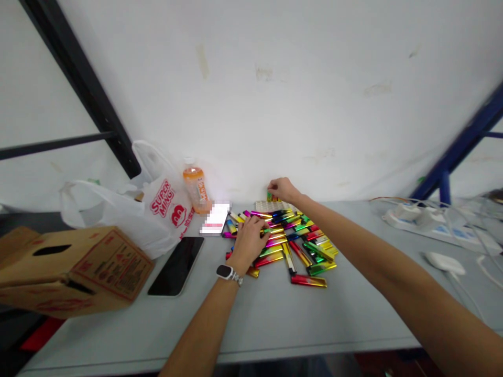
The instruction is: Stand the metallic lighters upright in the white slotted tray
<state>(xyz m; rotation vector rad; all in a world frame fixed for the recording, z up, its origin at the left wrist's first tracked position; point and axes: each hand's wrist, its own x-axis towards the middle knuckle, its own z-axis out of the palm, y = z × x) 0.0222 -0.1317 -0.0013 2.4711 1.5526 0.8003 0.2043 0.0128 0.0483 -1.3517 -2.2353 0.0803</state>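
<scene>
Our right hand (282,188) pinches a green stick (269,197) into the rack (264,206) at the surface's far edge; our left hand (248,240) lies spread on the heap of sticks (310,251), mostly unsorted.

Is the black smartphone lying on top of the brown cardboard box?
No, the black smartphone lies flat on the grey table, beside the brown cardboard box.

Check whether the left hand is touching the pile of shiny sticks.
Touching. The head view shows the left hand resting palm-down on the pile of shiny sticks, fingers overlapping several with no gap.
</scene>
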